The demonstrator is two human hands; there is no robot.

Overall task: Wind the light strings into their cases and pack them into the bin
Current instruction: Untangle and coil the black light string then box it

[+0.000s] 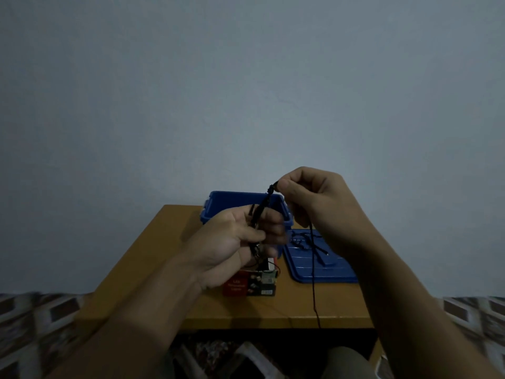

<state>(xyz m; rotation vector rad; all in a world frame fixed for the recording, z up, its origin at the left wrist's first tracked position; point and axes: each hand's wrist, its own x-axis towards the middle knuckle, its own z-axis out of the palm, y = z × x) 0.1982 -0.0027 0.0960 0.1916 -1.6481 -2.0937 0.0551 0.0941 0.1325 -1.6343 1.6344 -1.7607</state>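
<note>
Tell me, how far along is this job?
Early. Done: the blue bin is open, lid beside it. In hand: left hand grips a bundle of light string, right hand pinches it higher up. Left: a tail hangs past the table edge, more string lies on the lid, the case sits outside the bin.

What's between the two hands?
Head view: a short stretch of dark light string runs from the left hand up to the pinching right hand.

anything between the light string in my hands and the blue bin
Nothing visible. The bin is open behind the light string, its lid lies flat beside it, and the red case sits low in front.
</note>
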